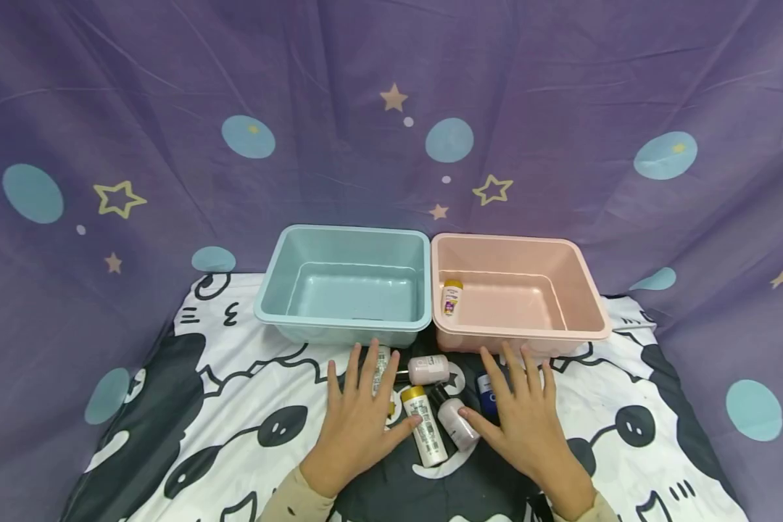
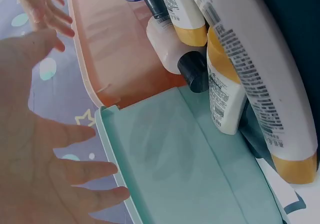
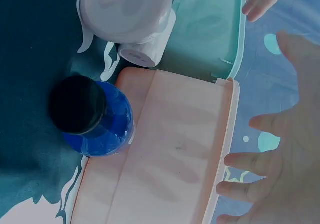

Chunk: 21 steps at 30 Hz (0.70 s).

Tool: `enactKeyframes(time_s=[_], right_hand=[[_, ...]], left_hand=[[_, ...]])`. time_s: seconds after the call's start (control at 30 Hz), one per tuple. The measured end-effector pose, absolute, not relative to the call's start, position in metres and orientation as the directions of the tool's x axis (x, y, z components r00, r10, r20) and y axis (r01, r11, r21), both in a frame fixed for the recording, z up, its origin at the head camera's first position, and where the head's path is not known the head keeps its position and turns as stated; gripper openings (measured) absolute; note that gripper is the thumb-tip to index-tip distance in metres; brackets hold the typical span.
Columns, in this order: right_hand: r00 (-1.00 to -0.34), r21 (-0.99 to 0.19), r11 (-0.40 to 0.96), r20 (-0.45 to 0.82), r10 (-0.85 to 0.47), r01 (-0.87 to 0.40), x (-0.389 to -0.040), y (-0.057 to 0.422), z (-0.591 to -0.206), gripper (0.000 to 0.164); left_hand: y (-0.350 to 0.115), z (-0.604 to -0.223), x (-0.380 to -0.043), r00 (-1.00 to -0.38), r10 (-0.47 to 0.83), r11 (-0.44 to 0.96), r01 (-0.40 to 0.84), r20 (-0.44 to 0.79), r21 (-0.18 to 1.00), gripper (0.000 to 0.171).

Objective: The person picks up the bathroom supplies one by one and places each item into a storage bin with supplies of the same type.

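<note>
My left hand [image 1: 355, 424] hovers with spread fingers over the left side of a group of bottles, holding nothing. Its fingers partly cover a small printed bottle [image 1: 382, 362]. Between the hands lie a white bottle with a gold cap [image 1: 425, 431] and a pale pink bottle with a black cap [image 1: 458, 424]. Behind them lies another pale pink bottle [image 1: 429, 370]. My right hand [image 1: 528, 428], fingers also apart, is beside a dark blue bottle [image 1: 486, 395] that it partly hides. In the right wrist view that blue bottle [image 3: 120, 121] shows a black cap.
A light blue bin [image 1: 346, 330] stands behind the bottles on the left. Touching it on the right is a pink bin [image 1: 528, 337], with a small white, yellow-capped bottle [image 1: 452, 299] inside. A purple patterned cloth [image 1: 339, 87] rises behind; a black-and-white printed cloth [image 1: 235, 413] lies underneath.
</note>
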State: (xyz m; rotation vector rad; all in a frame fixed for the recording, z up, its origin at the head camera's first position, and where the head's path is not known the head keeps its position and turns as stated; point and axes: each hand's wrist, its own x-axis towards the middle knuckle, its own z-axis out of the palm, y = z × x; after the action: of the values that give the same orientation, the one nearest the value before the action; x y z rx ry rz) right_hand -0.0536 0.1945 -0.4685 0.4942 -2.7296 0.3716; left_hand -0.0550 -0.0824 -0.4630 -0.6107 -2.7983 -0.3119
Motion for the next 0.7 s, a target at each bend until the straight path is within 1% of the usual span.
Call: enactKeyframes(time_s=[0.13,0.3,0.43,0.57,0.7], right_hand=[[-0.886,-0.242,0.894,0.375,-0.272,-0.377,-0.053,0.196,-0.467,0.092],[-0.9,-0.322,0.872,0.357,-0.249,-0.369,-0.053,0.199,-0.466,0.089],[-0.892,-0.377,0.842,0.386,-0.236,-0.386,-0.054,0.201,-0.467,0.086],[-0.875,-0.409,0.817,0.431,-0.222,-0.408,-0.056,0.203,-0.468,0.082],[-0.887,-0.46,0.797,0.419,-0.194,-0.392,-0.058,0.206,-0.469,0.077]], left_hand=[[-0.087,-0.46,-0.058,-0.876,0.344,0.892,0.417,0.337,0.175,0.088],[-0.096,-0.455,-0.062,-0.857,0.287,0.878,0.414,0.429,0.24,0.082],[-0.106,-0.451,-0.067,-0.841,0.244,0.866,0.413,0.483,0.282,0.078],[-0.117,-0.45,-0.073,-0.81,0.213,0.86,0.421,0.546,0.287,0.071],[-0.131,-0.45,-0.079,-0.773,0.188,0.853,0.434,0.606,0.289,0.064]])
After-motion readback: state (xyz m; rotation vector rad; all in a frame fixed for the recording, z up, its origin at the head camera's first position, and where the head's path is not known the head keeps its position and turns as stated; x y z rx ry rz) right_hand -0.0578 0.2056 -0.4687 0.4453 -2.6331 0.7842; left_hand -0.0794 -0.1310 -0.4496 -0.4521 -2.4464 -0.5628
